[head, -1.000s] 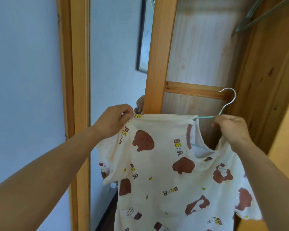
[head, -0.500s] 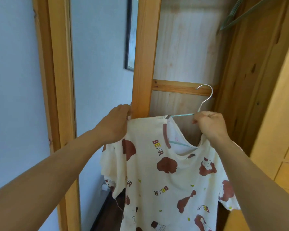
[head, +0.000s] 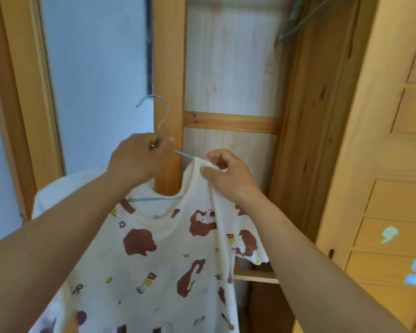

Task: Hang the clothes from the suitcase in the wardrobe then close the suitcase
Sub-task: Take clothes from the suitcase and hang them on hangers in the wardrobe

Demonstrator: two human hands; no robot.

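A cream T-shirt (head: 159, 258) with brown bear prints hangs on a thin teal wire hanger (head: 160, 121), held up in front of the open wooden wardrobe (head: 233, 75). My left hand (head: 139, 159) grips the hanger at the base of its metal hook. My right hand (head: 226, 174) pinches the shirt's right shoulder where it lies over the hanger arm. The hook points up and to the left, free of any rail. The suitcase is out of view.
Several empty hangers (head: 305, 18) hang at the top right inside the wardrobe. A wardrobe door with panels and stickers (head: 394, 188) stands open on the right. A wooden door frame (head: 27, 92) and a pale wall are on the left.
My left hand left the shirt's left shoulder and took the hanger below its hook. My right hand let go of the hanger neck and now pinches the right shoulder. The hook now faces left.
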